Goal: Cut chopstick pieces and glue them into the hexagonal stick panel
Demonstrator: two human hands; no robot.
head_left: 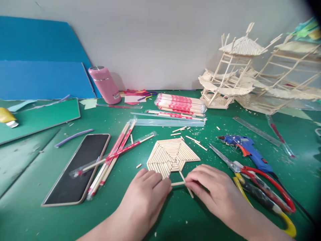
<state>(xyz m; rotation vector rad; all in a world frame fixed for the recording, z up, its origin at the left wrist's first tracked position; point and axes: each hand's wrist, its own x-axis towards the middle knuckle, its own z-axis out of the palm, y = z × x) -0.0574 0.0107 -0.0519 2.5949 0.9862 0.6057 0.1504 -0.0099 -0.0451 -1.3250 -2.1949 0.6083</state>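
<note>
A flat hexagon-like panel of glued wooden sticks (172, 155) lies on the green mat (50, 214), with one wedge at its near edge left unfilled. My left hand (146, 194) rests knuckles-up at the panel's near left edge, fingers curled against a short stick (177, 183). My right hand (213, 187) pinches the other end of that short stick with thumb and fingertips. Another thin stick (187, 188) lies slanted under my right fingers.
A phone (77, 169) lies face up at left beside wrapped chopsticks (112, 157). Scissors (260, 187), a blue glue gun (247, 150) and a ruler (255, 130) lie at right. A chopstick pack (180, 103), pink bottle (105, 85) and stick-built models (235, 77) stand behind.
</note>
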